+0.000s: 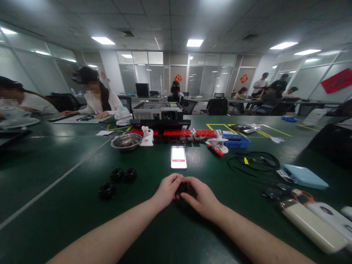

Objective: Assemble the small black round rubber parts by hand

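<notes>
And both hands are in close over the green tabletop point(154, 234), the left hand point(167, 189) curled with thumb and fingers around a small black piece point(181, 188), the right hand point(202, 196) cupped about its other side, thumb reaching across. The piece sits right between them, mostly hidden by the fingers (its exact shape I can't make out). Just beyond lies a phone point(178, 157), screen glowing.

Over to the containers: a shiny, round metal bowl point(120, 148) holds small brownish bits point(131, 143), while a blue plastic tray point(238, 145) carries something long and black point(233, 139). Off by the left forearm, three glossy black rings point(117, 175), thick and rounded, two side by side, one nearer.
</notes>
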`<state>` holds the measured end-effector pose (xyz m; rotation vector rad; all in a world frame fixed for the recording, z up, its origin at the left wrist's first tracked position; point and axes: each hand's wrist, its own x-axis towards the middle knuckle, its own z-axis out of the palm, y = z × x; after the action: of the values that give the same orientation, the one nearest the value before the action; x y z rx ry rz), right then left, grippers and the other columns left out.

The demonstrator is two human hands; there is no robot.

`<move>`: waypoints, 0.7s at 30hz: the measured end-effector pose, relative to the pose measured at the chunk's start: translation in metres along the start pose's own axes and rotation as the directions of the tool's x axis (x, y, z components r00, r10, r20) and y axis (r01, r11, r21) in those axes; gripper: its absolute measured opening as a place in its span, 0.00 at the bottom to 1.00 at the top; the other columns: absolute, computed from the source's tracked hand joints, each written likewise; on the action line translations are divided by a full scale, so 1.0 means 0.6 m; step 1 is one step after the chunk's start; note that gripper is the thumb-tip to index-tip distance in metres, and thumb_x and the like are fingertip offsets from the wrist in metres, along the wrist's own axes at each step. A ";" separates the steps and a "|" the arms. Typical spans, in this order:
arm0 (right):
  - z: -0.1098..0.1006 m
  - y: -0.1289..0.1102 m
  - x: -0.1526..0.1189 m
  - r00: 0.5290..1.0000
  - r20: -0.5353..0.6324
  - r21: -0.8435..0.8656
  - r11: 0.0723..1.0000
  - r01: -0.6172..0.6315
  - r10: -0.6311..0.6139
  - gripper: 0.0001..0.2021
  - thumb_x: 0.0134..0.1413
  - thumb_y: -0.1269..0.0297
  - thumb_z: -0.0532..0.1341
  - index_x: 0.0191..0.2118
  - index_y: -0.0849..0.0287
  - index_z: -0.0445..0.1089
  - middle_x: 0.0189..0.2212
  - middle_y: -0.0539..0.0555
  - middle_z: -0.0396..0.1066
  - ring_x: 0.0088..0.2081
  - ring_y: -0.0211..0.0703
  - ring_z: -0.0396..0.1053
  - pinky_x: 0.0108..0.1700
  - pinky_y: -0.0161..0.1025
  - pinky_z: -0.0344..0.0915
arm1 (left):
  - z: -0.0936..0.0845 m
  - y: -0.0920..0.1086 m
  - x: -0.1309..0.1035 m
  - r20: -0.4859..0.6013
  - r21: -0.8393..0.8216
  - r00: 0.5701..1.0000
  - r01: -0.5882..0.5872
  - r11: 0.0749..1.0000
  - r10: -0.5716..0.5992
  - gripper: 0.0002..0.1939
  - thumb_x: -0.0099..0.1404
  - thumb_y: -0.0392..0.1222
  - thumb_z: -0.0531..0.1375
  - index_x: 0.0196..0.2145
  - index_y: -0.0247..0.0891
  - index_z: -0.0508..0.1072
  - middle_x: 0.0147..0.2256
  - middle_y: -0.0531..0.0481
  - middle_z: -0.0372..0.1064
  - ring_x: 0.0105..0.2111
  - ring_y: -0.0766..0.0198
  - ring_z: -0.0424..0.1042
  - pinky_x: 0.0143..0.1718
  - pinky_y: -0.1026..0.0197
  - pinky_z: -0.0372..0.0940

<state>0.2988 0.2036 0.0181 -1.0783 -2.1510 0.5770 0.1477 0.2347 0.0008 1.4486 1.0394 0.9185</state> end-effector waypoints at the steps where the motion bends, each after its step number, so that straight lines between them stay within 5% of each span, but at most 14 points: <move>1: 0.000 0.001 0.000 1.000 -0.015 0.029 0.999 -0.026 0.027 0.14 0.50 0.66 0.56 0.45 0.58 0.59 0.30 0.51 0.63 0.30 0.37 0.61 0.31 0.33 0.58 | 0.001 0.002 -0.002 -0.014 0.003 1.000 -0.011 1.000 0.011 0.17 0.58 0.52 0.50 0.32 0.34 0.66 0.23 0.54 0.62 0.14 0.75 0.59 0.12 0.71 0.53; 5: 0.000 0.015 0.007 0.982 -0.087 0.097 0.982 -0.160 0.168 0.09 0.55 0.60 0.51 0.39 0.60 0.59 0.25 0.49 0.63 0.26 0.36 0.61 0.28 0.32 0.56 | 0.002 0.018 -0.015 -0.092 0.055 0.992 -0.078 0.995 0.083 0.16 0.58 0.51 0.51 0.34 0.34 0.66 0.26 0.53 0.61 0.19 0.71 0.62 0.15 0.70 0.57; 10: -0.001 0.022 0.014 0.983 0.055 0.059 0.982 -0.179 0.176 0.15 0.58 0.59 0.47 0.27 0.62 0.62 0.22 0.49 0.62 0.25 0.35 0.60 0.27 0.31 0.55 | -0.002 0.026 -0.021 -0.067 0.143 0.987 -0.136 0.980 0.146 0.16 0.58 0.50 0.52 0.37 0.35 0.66 0.28 0.52 0.62 0.23 0.69 0.63 0.19 0.68 0.60; 14: -0.001 0.017 0.013 0.985 0.048 -0.007 0.986 -0.167 0.168 0.08 0.55 0.63 0.53 0.35 0.61 0.65 0.26 0.51 0.65 0.27 0.37 0.62 0.29 0.32 0.57 | -0.004 0.015 -0.012 -0.063 0.134 0.992 -0.098 0.986 0.107 0.16 0.59 0.51 0.50 0.37 0.36 0.65 0.26 0.54 0.62 0.18 0.72 0.61 0.16 0.70 0.57; 17: 0.001 0.015 0.010 0.995 0.045 -0.085 0.992 -0.090 0.094 0.16 0.49 0.67 0.58 0.46 0.58 0.61 0.33 0.52 0.66 0.32 0.40 0.63 0.34 0.35 0.59 | -0.006 0.007 -0.004 -0.057 0.106 0.998 -0.026 0.994 0.032 0.18 0.60 0.53 0.47 0.35 0.36 0.66 0.24 0.54 0.62 0.12 0.76 0.57 0.12 0.71 0.52; 21: 0.001 0.012 0.006 0.998 0.060 -0.154 0.988 0.014 -0.005 0.19 0.48 0.69 0.57 0.49 0.58 0.59 0.36 0.53 0.66 0.36 0.41 0.63 0.38 0.37 0.59 | -0.008 0.004 -0.001 -0.014 0.104 0.999 -0.031 0.994 0.032 0.18 0.59 0.53 0.48 0.33 0.35 0.67 0.24 0.54 0.63 0.12 0.76 0.57 0.12 0.71 0.52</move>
<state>0.3005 0.2102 0.0143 -1.1452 -2.2822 0.4496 0.1432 0.2356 0.0038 1.5496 1.0920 0.9113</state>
